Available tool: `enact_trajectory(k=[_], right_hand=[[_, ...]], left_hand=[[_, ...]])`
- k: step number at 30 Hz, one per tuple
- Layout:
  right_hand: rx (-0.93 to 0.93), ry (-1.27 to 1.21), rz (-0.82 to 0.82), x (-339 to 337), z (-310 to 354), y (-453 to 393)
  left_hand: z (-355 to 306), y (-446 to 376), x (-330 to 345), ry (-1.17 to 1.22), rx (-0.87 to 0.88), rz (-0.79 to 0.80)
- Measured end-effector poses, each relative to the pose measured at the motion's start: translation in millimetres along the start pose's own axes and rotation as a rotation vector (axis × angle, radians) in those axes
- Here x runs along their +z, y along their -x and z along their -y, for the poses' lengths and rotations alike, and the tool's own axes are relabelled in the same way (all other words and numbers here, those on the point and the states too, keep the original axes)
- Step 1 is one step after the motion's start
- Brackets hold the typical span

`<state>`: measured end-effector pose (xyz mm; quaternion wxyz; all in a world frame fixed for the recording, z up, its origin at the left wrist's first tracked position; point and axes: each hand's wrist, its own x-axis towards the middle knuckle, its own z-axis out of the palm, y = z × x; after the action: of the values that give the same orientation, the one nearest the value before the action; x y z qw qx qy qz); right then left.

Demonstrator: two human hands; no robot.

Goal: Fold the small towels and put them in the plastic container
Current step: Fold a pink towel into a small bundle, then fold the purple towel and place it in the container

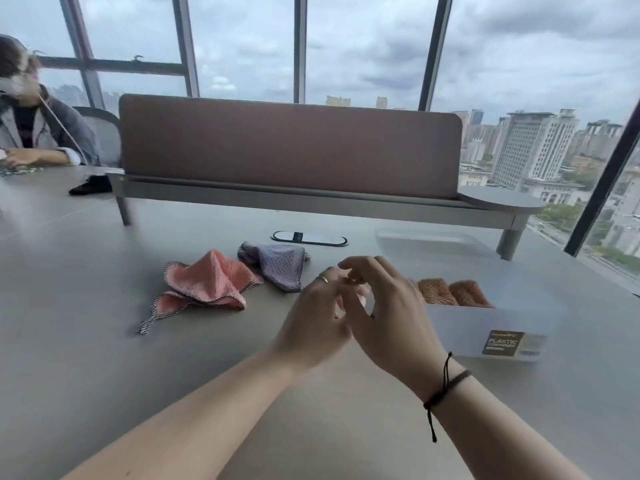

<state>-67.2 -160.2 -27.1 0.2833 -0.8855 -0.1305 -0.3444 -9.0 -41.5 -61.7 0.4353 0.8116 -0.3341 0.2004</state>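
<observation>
a wide grey table (104, 358) carries everything, with a brown divider screen (291, 147) across its far side and another person (31, 133) seated at the far left. at the right stands the plastic container (485, 327), translucent, with two folded orange towels (453, 292) already side by side inside; its lid (433, 240) lies just behind it. left of centre the pink towel (207, 285) lies crumpled and unfolded, its striped hem trailing toward the near edge, and the lilac towel (277, 265) sits bunched just beyond it, the two touching or nearly so. the left hand (318, 323) and right hand (388, 306) meet above the table between towels and container, fingers loosely curled against each other and holding no cloth. the next towel looks due, likely the pink one, being nearer: it would pay to spread it flat first, square the hems, then fold small enough to sit beside the orange pair.
</observation>
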Motion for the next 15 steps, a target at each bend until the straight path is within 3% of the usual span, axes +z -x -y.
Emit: enact_trajectory(k=[6,9,12,15], right_hand=[[0.062,0.086,0.379,62,-15,21],[0.069,0.158,0.446,71,-20,19],[0.088,0.184,0.480,72,-22,17],[0.109,0.164,0.521,67,-25,18]], left_hand=[[75,19,-59,-0.303,-0.250,0.068],[85,16,-63,-0.460,-0.316,0.249],[86,11,-51,-0.583,-0.324,0.378],[84,10,-45,-0.653,-0.214,0.312]])
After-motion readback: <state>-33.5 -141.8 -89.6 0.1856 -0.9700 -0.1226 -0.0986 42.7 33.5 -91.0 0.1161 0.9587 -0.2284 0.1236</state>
